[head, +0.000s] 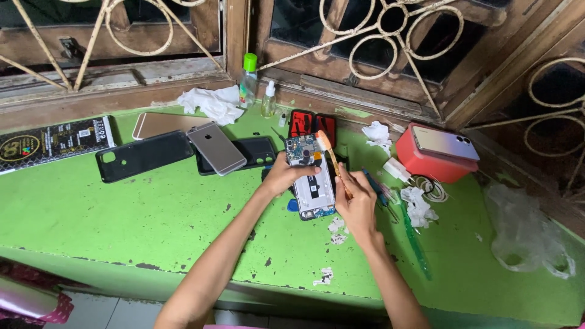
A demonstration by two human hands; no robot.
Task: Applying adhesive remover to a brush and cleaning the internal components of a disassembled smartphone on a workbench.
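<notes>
An opened phone [314, 186] with its back off lies on the green table [122, 213], circuit board and white battery showing. My left hand [285, 175] grips its left edge and steadies it. My right hand [356, 204] holds a small brush [332, 159] with an orange handle, its bristles resting on the circuit board near the phone's top end.
To the left lie a silver phone [216, 148], a black back cover [143, 156], a black case [259, 149] and a rose-gold phone [161, 123]. A red box [432, 161] carries a pale phone [445, 143]. Small bottles [248, 79], crumpled tissues [213, 103], screwdrivers [375, 186] and a plastic bag [530, 234] lie around.
</notes>
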